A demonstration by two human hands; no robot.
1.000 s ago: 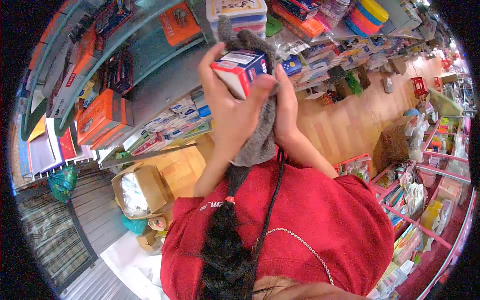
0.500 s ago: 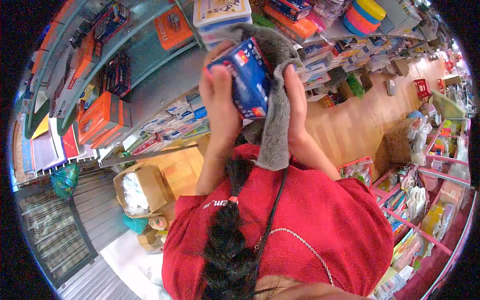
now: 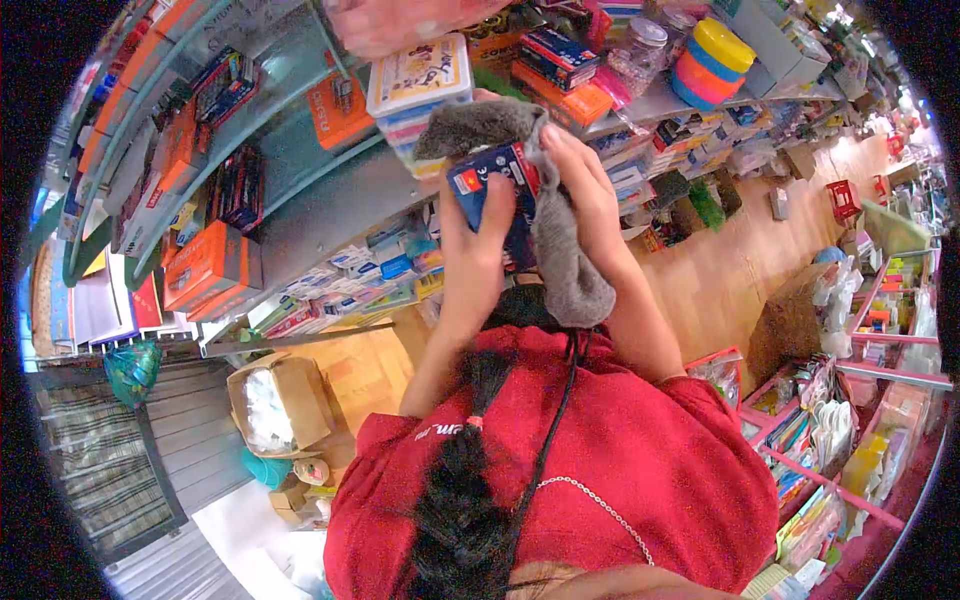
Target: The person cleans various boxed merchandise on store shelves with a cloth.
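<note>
My left hand [image 3: 478,230] grips a small dark blue box [image 3: 518,165] with red patches and white print, its thumb across the face. My right hand [image 3: 585,195] is closed on a grey fuzzy cloth [image 3: 570,260]. The cloth drapes over the far edge of the box and hangs down its right side, below my right hand. Both hands are raised in front of the shelf, above my red shirt. Part of the box's face lies behind my left thumb and the cloth.
On the shelf just beyond my hands stand a white-lidded plastic tub [image 3: 420,75], orange boxes [image 3: 340,110] and stacked colourful round containers [image 3: 712,60]. More orange boxes [image 3: 212,268] sit at left. A cardboard carton [image 3: 310,400] is on the wooden floor, and a pink-edged rack [image 3: 820,470] stands at right.
The blue box has turned and moved slightly down, with my left thumb now over its face. The cloth has shifted across its far edge. My right hand has moved slightly.
</note>
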